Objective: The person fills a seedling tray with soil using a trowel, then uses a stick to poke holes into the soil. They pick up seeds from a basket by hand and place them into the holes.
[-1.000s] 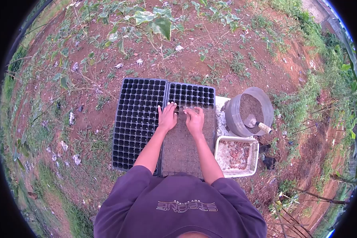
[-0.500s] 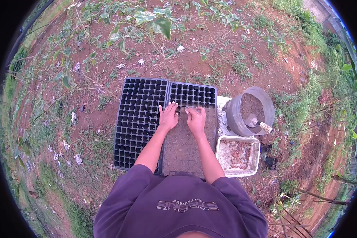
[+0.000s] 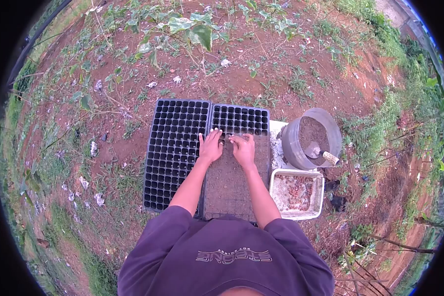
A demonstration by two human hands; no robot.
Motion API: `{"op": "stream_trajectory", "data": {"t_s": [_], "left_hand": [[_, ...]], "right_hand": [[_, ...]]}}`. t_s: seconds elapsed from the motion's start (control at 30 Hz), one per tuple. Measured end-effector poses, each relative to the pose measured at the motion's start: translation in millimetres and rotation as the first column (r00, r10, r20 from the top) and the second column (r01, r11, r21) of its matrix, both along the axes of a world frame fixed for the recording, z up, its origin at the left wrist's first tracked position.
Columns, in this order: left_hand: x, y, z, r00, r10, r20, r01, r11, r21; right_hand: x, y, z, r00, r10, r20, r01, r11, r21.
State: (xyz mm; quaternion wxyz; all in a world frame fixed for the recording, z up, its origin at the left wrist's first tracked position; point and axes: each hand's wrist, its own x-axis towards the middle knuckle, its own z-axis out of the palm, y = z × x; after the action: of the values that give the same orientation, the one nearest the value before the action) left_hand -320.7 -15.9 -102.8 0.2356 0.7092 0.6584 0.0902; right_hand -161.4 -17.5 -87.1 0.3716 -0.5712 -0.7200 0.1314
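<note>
My left hand (image 3: 211,147) lies with fingers spread over the inner edges of two black seedling trays. Empty cells fill the left seedling tray (image 3: 175,153). On the right seedling tray (image 3: 240,116), the far rows of cells show dark and hollow, while brown soil (image 3: 228,182) covers the middle and near part. Just to the right, my right hand (image 3: 243,149) is over the border between soil and hollow cells. Its thumb and fingertips are pinched together; whatever they hold, if anything, is too small to make out.
At the right stands a grey tub (image 3: 293,143) of soil, with a trowel (image 3: 329,158) resting in it. Nearer me is a cream plastic basket (image 3: 297,215) holding reddish-brown bits on a pale layer. Leafy plants (image 3: 200,34) grow beyond the trays.
The view has shifted very slightly. Both hands stay at nearly the same places on the trays, with the right fingertips still pinched.
</note>
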Motion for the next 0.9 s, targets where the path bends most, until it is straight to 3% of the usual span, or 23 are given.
{"op": "stream_trajectory", "data": {"t_s": [0.07, 0.27, 0.37, 0.67, 0.9], "left_hand": [[1, -7, -3, 0.999, 0.043, 0.026, -0.044, 0.999, 0.025], [10, -63, 6, 0.966, 0.128, 0.225, -0.167, 0.972, 0.165], [23, -87, 9, 0.940, 0.112, 0.321, -0.200, 0.945, 0.257], [104, -119, 19, 0.902, -0.062, 0.428, -0.049, 0.969, 0.244], [172, -163, 16, 0.869, -0.117, 0.481, 0.002, 0.973, 0.232]], "right_hand": [[3, -3, 5, 1.000, 0.005, 0.018, -0.005, 1.000, 0.013], [33, -43, 35, 0.966, -0.150, -0.212, 0.160, 0.987, 0.033], [54, -69, 47, 0.921, -0.235, -0.311, 0.212, 0.972, -0.104], [129, -146, 39, 0.906, -0.329, -0.267, 0.316, 0.944, -0.090], [195, -199, 7, 0.929, -0.356, -0.096, 0.351, 0.934, -0.070]]}}
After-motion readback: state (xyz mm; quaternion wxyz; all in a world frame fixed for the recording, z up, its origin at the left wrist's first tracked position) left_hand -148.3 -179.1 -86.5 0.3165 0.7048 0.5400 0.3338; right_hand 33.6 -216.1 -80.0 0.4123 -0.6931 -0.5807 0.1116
